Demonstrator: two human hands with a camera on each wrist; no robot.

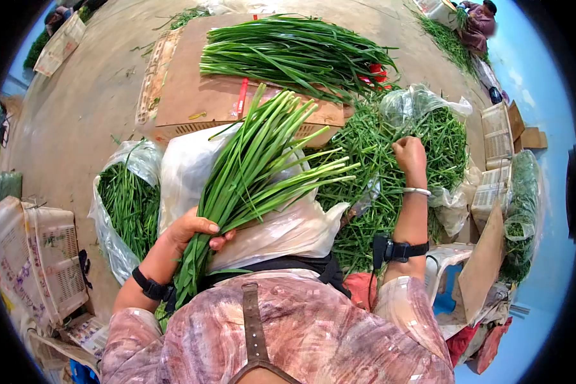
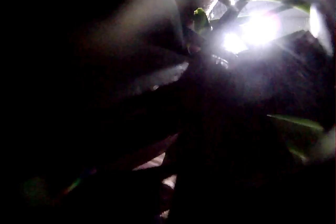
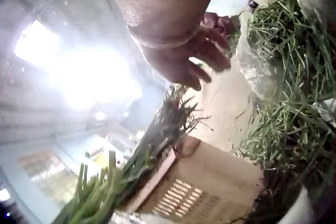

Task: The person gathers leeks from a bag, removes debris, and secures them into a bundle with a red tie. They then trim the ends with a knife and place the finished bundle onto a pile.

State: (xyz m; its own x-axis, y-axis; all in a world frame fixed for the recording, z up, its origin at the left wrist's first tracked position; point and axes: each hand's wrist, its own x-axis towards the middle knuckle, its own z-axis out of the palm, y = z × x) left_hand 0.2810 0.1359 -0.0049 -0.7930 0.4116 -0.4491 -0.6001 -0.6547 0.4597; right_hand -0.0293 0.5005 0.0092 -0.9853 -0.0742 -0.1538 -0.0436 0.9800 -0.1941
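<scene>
In the head view my left hand (image 1: 195,232) grips a bunch of garlic chives (image 1: 256,150) near its leafy lower end, thumb across the front. The pale cut stems fan out up and to the right, over white plastic sheeting (image 1: 288,237) on the lap. My right hand (image 1: 411,155) is raised above a wide heap of loose green trimmings (image 1: 358,137). In the right wrist view its fingers (image 3: 210,58) are loosely bent and apart, with nothing between them. The left wrist view is mostly dark, with a few leaves (image 2: 299,121) showing.
Ahead, a large bunch of chives (image 1: 294,54) lies on a cardboard-topped crate (image 1: 185,96). A plastic bag of greens (image 1: 128,198) stands at the left, beside stacked crates (image 1: 51,256). More crates (image 1: 493,173) line the right wall. Another person (image 1: 479,25) sits at the far right.
</scene>
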